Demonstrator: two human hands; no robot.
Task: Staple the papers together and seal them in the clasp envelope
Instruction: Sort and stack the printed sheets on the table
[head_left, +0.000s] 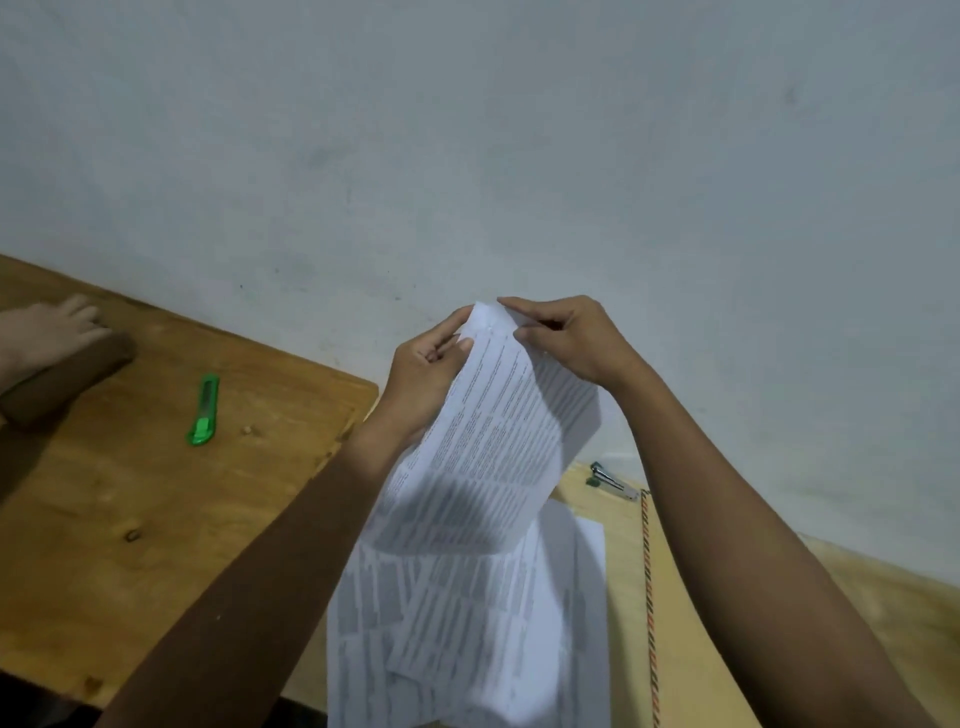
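Holding the papers (483, 467) up off the desk, we show them hanging from lower centre of the frame to their top corner at centre. That corner is pinched from both sides, by the left hand (431, 358) and the right hand (566, 338), fingers curled on the sheets. The lower leaves fan apart and sag onto further sheets lying on a pale board (691, 597) at lower right. We judge the main risk to be misalignment: the loose leaves may slip out of square, so a staple would catch only some. A sharp tug at the corner could also tear it. We cannot tell whether a staple is already in. A striped cord (648, 597) runs along the board just right of the sheets and could snag them. The stapler (613, 480) lies beyond, at centre right, near the wall (467, 130). The wall closes off the far side; open room lies left, over the desk (130, 493), where a green knife (204, 410) rests well apart. Another person's foot (47, 327) sits at the upper left. No envelope is in view.
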